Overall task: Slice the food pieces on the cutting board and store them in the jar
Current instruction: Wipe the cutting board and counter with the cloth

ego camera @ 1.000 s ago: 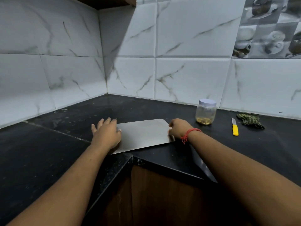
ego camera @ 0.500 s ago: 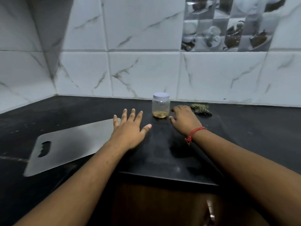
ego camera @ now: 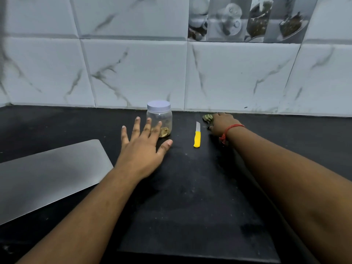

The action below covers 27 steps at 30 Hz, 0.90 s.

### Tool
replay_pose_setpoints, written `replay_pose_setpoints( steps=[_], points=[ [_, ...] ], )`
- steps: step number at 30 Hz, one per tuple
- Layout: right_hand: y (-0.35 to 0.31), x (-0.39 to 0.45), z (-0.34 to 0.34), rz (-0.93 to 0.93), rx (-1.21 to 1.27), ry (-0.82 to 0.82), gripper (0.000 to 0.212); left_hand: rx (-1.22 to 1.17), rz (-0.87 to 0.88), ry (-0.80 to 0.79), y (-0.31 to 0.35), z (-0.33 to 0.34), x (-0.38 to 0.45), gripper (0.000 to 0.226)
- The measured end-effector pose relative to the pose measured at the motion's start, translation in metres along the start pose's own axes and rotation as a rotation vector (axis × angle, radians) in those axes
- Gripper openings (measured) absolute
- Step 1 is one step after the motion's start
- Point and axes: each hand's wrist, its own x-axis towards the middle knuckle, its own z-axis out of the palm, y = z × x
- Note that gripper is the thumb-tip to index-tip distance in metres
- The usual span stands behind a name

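1. My left hand (ego camera: 142, 147) is flat with fingers spread wide, holding nothing, just in front of the jar (ego camera: 159, 119).
2. Jar stands upright, lid on, near the tiled wall (ego camera: 133, 73) — some pale food pieces at its bottom.
3. My right hand (ego camera: 222, 123) is on the dark green food pieces (ego camera: 207, 117) by the wall; grip — cannot tell.
4. Yellow-handled knife (ego camera: 197, 135) lies between jar and right hand.
5. Steel cutting board (ego camera: 47, 176) lies bare at left on the black counter (ego camera: 190, 187).
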Motion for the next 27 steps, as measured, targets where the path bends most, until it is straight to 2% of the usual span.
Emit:
replay_pose_setpoints(
  steps=[5,8,11,14,19,23,25,27],
  points=[
    [-0.004,0.037,0.011,-0.002,-0.023,-0.154,0.061,-0.012,-0.001,-0.050,0.007,0.003,0.000,0.080],
    [-0.004,0.041,0.015,-0.038,-0.074,-0.072,0.056,-0.033,-0.027,-0.064,0.004,0.001,0.000,0.085],
    [0.001,0.032,0.009,-0.064,-0.107,0.046,0.033,-0.044,-0.024,-0.072,0.005,0.001,-0.003,0.087],
    [0.010,0.019,-0.002,-0.037,-0.081,0.112,0.023,-0.068,-0.032,-0.084,0.003,0.002,-0.003,0.085],
    [0.031,-0.040,-0.037,-0.102,0.063,0.193,0.026,-0.093,-0.026,-0.082,0.005,0.000,-0.005,0.078],
    [0.044,-0.130,-0.060,-0.216,-0.071,0.166,0.018,-0.079,-0.011,-0.070,0.006,-0.006,-0.012,0.079],
    [0.044,-0.180,-0.061,-0.245,-0.154,0.129,0.016,-0.072,-0.010,-0.058,0.005,-0.010,-0.016,0.082],
    [0.041,-0.218,-0.058,-0.254,-0.165,0.005,0.025,-0.066,-0.001,-0.039,0.007,-0.016,-0.019,0.085]
  ],
)
